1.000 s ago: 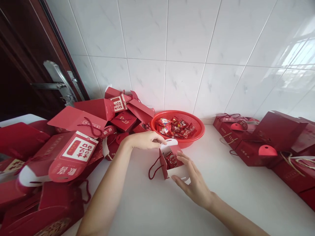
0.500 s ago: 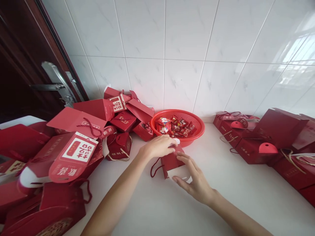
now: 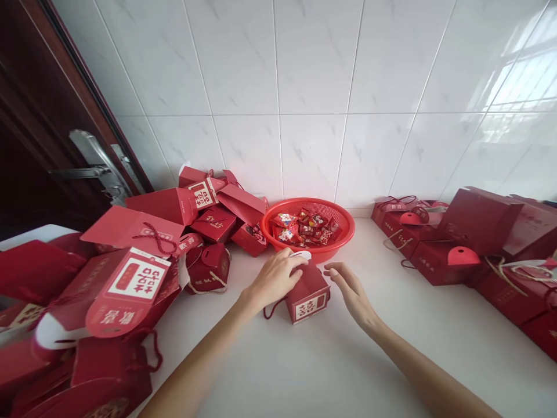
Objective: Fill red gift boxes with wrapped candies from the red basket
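A small red gift box (image 3: 310, 284) rests on the white tabletop in front of me, its end panel with gold-framed characters facing my side. My left hand (image 3: 275, 280) holds it from the left, its fingers curled over the top near a raised flap with a white inner face (image 3: 301, 255). A dark red cord handle (image 3: 272, 309) loops out at the box's left. Just off the right side of the box is my right hand (image 3: 349, 292), holding nothing, its thumb and fingers apart. Right behind the box stands a red plastic basket (image 3: 350, 227) with wrapped candies (image 3: 288, 227) in it.
Several red gift boxes (image 3: 126, 284) lie heaped on the left, many with lids or flaps up. More red boxes (image 3: 439, 261) with string handles stand in rows at the right. A tiled wall (image 3: 313, 157) backs the table, and a door handle (image 3: 98, 165) shows at the far left.
The box's near flap, which stood out with its white inside showing, is now folded down against the front. My right hand has let go and moved off to the right.
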Motion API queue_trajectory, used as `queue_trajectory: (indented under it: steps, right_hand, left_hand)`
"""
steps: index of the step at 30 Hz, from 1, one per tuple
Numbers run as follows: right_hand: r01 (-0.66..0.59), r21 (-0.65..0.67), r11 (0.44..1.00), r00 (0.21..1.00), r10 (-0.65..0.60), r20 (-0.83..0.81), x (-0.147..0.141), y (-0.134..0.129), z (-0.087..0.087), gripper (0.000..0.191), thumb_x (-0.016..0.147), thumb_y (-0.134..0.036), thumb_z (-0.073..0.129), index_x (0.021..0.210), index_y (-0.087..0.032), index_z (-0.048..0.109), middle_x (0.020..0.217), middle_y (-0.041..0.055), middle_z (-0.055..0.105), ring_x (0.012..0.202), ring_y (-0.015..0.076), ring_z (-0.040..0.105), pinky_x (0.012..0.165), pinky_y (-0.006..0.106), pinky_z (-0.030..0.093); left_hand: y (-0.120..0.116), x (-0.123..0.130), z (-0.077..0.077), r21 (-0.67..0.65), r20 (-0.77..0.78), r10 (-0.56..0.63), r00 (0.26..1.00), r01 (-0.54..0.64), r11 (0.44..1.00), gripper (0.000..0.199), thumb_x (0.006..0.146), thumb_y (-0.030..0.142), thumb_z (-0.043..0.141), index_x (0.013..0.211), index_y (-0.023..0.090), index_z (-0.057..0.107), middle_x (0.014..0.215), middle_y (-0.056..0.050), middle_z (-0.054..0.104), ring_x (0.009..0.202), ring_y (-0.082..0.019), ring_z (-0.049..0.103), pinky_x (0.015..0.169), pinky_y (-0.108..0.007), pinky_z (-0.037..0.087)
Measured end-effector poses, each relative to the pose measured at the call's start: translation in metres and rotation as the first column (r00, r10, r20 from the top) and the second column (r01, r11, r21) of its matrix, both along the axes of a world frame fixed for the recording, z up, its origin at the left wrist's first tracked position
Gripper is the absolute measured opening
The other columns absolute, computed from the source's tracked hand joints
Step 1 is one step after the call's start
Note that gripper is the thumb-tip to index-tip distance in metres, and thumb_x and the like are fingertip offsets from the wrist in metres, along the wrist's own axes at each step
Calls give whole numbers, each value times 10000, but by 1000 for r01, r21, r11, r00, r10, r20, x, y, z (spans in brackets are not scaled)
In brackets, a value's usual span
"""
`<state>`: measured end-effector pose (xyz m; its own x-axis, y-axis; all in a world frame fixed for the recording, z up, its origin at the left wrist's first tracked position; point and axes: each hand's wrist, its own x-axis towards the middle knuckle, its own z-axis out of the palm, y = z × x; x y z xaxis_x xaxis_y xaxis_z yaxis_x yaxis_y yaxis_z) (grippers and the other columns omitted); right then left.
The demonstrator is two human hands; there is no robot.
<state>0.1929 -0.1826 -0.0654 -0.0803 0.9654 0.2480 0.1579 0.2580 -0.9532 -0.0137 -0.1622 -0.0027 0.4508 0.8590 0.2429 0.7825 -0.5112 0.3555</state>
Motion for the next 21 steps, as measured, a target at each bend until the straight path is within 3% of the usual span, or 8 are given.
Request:
queue_trajectory:
  steps: [4, 8, 10, 14, 17, 21]
  right_hand:
    - [-100, -63, 993, 994, 97, -51, -1, 1, 0, 466, 906, -647, 488, 997, -212, 629, 1082, 78, 687, 1056, 260, 618, 942, 393, 477]
    - [-184, -116, 976, 982, 177, -64, -3, -4, 3, 507, 884, -666, 517, 1111, -224, 615, 1213, 90, 659, 1109, 271, 607, 895, 377, 507]
    - [-208, -148, 967, 977, 200, -70, -4, -5, 3, 546, 877, -670, 528, 1203, -235, 584, 1315, 99, 619, 1183, 283, 585, 911, 382, 510]
    - [-227, -128, 966, 974, 224, -31, -5, -4, -1, 578, 896, -661, 510, 1290, -240, 546, 1393, 109, 577, 1287, 292, 530, 1016, 420, 466]
    - [-220, -104, 970, 975, 220, -12, -7, -4, -4, 562, 912, -658, 485, 1264, -228, 566, 1385, 113, 579, 1284, 290, 533, 1027, 432, 462]
    - [-227, -90, 970, 974, 226, -14, -10, -5, -7, 521, 921, -634, 486, 1226, -225, 587, 1343, 106, 606, 1224, 279, 572, 995, 422, 484]
  left_hand:
    - [-4, -8, -23, 141, 281, -75, 957, 36, 989, 399, 919, 167, 521, 1295, 254, 621, 1241, -74, 641, 1150, -217, 632, 1010, -356, 503]
    - [-10, -11, -43, 162, 511, -1, 859, -95, 982, 549, 909, 218, 584, 1441, 234, 450, 1278, -85, 646, 1190, -218, 620, 1014, -353, 503]
    - [-13, -11, -49, 146, 567, 9, 824, -112, 983, 487, 908, 251, 608, 1383, 220, 501, 1218, -80, 678, 1137, -212, 644, 990, -344, 512]
    - [-16, -11, -50, 143, 610, -61, 790, -34, 989, 167, 935, 315, 584, 990, 191, 682, 1031, -68, 705, 978, -190, 676, 883, -303, 537]
    - [-20, -12, -45, 88, 626, -54, 778, -1, 996, 215, 932, 373, 592, 954, 190, 701, 1028, -75, 689, 968, -196, 669, 868, -308, 532]
    - [-26, -14, -39, -55, 614, -52, 787, 109, 992, 351, 938, 481, 542, 1018, 196, 731, 1174, -105, 656, 1094, -242, 641, 931, -346, 514]
